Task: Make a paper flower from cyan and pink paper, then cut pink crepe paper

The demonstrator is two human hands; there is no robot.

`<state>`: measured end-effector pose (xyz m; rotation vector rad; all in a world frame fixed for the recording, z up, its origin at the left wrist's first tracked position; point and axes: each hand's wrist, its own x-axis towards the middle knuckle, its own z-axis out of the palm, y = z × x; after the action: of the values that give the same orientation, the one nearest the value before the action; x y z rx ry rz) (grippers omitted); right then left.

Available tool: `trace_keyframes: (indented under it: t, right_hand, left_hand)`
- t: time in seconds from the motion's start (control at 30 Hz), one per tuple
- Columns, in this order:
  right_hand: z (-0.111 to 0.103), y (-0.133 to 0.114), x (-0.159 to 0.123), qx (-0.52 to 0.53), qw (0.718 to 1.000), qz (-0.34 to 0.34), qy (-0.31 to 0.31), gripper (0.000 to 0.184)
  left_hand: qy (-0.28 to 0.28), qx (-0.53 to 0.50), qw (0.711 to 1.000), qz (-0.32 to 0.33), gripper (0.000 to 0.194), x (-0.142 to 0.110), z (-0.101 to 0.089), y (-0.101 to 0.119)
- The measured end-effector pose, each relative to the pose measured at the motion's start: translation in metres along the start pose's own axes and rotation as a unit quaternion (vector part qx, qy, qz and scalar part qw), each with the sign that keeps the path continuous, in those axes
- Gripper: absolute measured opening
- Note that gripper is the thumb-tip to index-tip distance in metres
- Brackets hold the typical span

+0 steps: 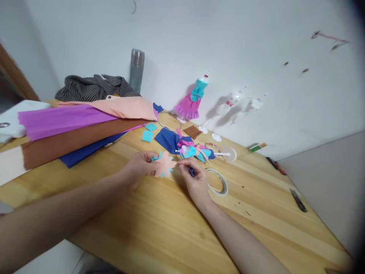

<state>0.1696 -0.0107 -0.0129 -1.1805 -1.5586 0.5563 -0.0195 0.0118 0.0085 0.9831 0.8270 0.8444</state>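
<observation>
My left hand (pixel 142 167) is closed on a paper flower (pixel 166 164), pinching it between thumb and fingers. Its pointed petals are peach on top, with turquoise ones showing beneath. Just right of the petals is my right hand (pixel 195 179), thumb and forefinger pinched together. A small dark blue thing (pixel 192 172) shows inside its curled fingers; its kind I cannot make out. Beyond the right hand lies a small dress form (pixel 188 151) in turquoise, pink and blue paper, on its side. A roll of white tape (pixel 218 182) lies right beside that hand.
Crepe paper strips, purple (pixel 62 121) and brown (pixel 76 140) among them, cover the left side. Turquoise squares (pixel 147 136) and blue paper (pixel 168 140) lie mid-table. A dressed form (pixel 196 95), white forms (pixel 226 104) and a flask (pixel 137 72) stand behind. A cutter (pixel 298 200) lies right.
</observation>
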Motion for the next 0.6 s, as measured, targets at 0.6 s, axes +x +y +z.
trace_keyframes:
  t: [0.6]
  right_hand:
    - [0.002,-0.025,-0.006,0.041,0.982,0.173,-0.069,0.025]
  left_hand:
    - [-0.017,0.124,0.990,0.061,0.027,-0.003,0.017,-0.007]
